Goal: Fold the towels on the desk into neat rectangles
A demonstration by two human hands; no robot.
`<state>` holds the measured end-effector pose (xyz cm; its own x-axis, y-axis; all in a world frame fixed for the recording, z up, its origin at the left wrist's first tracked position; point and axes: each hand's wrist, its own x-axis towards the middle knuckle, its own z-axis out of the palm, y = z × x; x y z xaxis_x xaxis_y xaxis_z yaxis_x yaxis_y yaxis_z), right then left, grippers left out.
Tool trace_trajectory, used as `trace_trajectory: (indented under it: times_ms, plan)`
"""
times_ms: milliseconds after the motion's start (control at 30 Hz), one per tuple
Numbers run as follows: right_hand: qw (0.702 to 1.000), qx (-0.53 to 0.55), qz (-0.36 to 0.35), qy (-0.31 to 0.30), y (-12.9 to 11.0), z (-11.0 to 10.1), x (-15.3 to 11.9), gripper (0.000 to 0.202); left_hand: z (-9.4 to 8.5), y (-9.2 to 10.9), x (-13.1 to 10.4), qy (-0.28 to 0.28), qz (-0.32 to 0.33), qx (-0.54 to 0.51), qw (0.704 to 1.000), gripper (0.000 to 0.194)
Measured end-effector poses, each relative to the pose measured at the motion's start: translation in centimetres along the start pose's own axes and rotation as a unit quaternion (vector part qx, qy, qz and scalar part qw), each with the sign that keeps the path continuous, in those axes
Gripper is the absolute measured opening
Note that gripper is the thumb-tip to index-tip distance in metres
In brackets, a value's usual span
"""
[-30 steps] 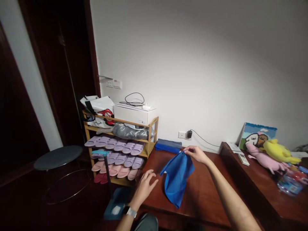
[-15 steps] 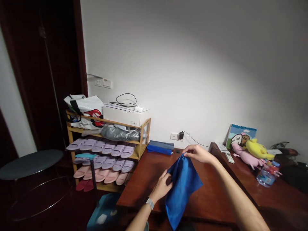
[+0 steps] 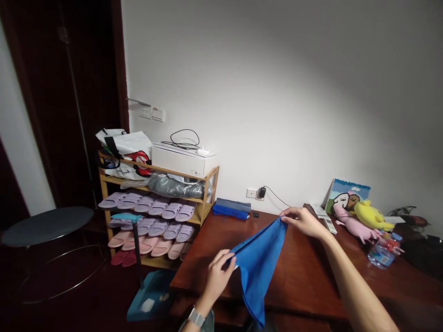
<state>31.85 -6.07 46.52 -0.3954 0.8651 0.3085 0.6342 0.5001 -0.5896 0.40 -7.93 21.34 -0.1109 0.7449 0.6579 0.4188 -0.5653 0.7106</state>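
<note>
A blue cloth (image 3: pixel 259 267) hangs stretched between my two hands above a dark wooden table (image 3: pixel 304 276). My left hand (image 3: pixel 218 275) pinches its near corner, low and close to me. My right hand (image 3: pixel 304 222) pinches the far corner, higher and further out over the table. The top edge of the cloth runs taut between the two corners, and the rest droops to a point below the table's front edge. A watch sits on my left wrist.
Folded blue and grey cloths (image 3: pixel 231 208) lie at the table's far left corner. A wooden shoe rack (image 3: pixel 155 207) full of slippers stands left. Plush toys (image 3: pixel 363 219) and a water bottle (image 3: pixel 380 251) are at the right. A round stool (image 3: pixel 46 223) and a dustpan (image 3: pixel 148 295) are on the floor.
My left hand reached in and took the cloth's lower corner, then drew it toward me. My right hand moved right, stretching the top edge taut.
</note>
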Motion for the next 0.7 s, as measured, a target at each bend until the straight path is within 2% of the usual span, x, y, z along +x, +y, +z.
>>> trace_trajectory:
  times_ms: [133, 233, 367, 500, 633, 700]
  plan:
    - [0.999, 0.034, 0.018, 0.034, 1.8, -0.1, -1.9, 0.045, -5.1, 1.5, 2.8, -0.056, 0.027, 0.012, 0.998, 0.027]
    - [0.997, 0.051, 0.03, 0.058, 2.5, 0.2, -3.2, 0.048, -7.5, 2.7, 4.6, -0.095, 0.036, 0.023, 0.995, 0.023]
    - [0.994, 0.062, 0.044, 0.079, 2.7, 0.4, -4.6, 0.048, -9.6, 4.4, 6.6, -0.141, 0.077, 0.046, 0.986, 0.024]
    - [0.987, 0.086, 0.05, 0.125, 2.6, 0.1, -5.9, 0.048, -11.7, 6.5, 8.8, -0.161, 0.117, 0.06, 0.978, 0.019]
    - [0.98, 0.102, 0.059, 0.158, 2.3, 0.2, -7.5, 0.051, -13.4, 8.5, 11.0, -0.205, 0.109, 0.061, 0.971, 0.022]
    - [0.979, 0.105, 0.061, 0.161, 2.3, 0.6, -8.4, 0.049, -13.7, 9.1, 11.7, -0.209, 0.093, 0.041, 0.973, 0.026]
